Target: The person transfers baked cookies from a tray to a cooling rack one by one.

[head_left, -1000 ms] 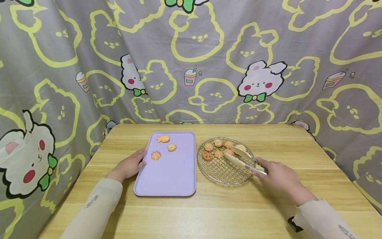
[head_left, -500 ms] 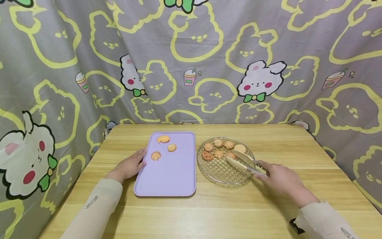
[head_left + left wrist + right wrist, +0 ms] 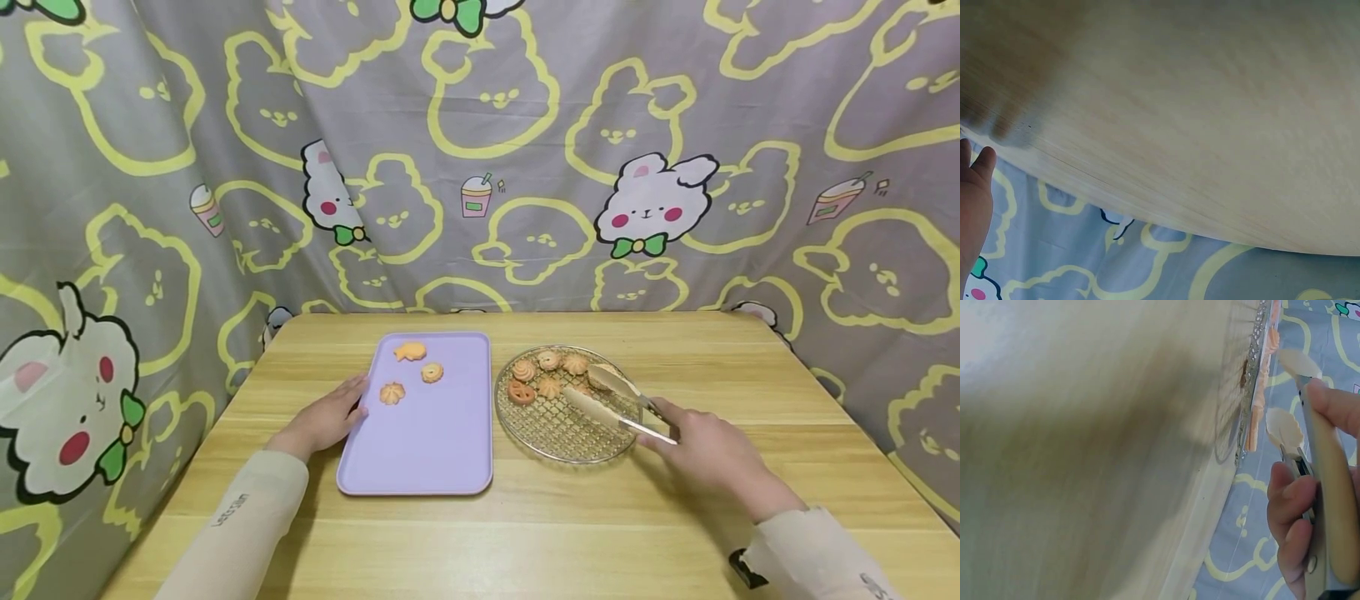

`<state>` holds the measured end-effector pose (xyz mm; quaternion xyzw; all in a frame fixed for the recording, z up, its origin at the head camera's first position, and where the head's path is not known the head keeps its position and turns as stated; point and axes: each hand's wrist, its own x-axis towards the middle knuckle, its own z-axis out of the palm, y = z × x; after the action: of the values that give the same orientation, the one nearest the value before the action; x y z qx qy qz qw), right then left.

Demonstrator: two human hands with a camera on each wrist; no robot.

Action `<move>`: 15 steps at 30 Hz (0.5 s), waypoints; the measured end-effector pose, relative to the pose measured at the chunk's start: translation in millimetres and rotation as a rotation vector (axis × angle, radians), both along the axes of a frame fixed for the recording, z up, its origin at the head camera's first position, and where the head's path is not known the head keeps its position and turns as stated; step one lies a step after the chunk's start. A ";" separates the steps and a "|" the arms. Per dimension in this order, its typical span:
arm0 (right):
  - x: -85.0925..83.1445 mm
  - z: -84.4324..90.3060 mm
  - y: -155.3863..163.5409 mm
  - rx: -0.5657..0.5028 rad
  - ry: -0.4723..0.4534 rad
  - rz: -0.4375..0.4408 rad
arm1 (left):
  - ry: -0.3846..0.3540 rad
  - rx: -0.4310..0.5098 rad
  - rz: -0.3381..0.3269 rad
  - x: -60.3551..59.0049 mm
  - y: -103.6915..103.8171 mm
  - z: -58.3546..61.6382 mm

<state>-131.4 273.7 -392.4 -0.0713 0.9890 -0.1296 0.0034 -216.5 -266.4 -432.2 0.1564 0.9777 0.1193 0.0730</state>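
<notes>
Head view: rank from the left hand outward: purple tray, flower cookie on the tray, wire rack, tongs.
From the left hand:
1. purple tray, its left edge at the fingertips.
2. flower cookie, on the tray just right of the fingers.
3. wire rack, right of the tray.
4. tongs, over the rack's right side, in the right hand.

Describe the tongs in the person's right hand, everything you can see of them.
The tongs have two slim arms that look like metal, ending in pale, cream, spoon-shaped tips. The right hand grips them near the joined end, fingers curled round both arms. They lie low and slanted over the round wire rack, tips apart and pointing toward the cookies at its far side. One tip is at a round pale cookie; whether it touches cannot be told.
</notes>
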 end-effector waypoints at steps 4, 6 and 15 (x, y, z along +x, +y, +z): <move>-2.2 0.8 -1.5 -0.022 0.019 -0.002 | 0.004 0.002 -0.005 -0.2 -0.4 -1.9; -3.5 0.6 -2.8 -0.029 0.011 -0.006 | 0.002 0.003 -0.005 -0.4 -0.5 -2.7; -10.6 -0.1 -14.2 -0.051 -0.011 0.001 | 0.011 0.007 -0.002 0.1 -0.6 -2.6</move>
<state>-142.1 259.6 -392.5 -0.0710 0.9853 -0.1549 0.0071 -216.5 -266.9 -434.8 0.1583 0.9776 0.1216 0.0673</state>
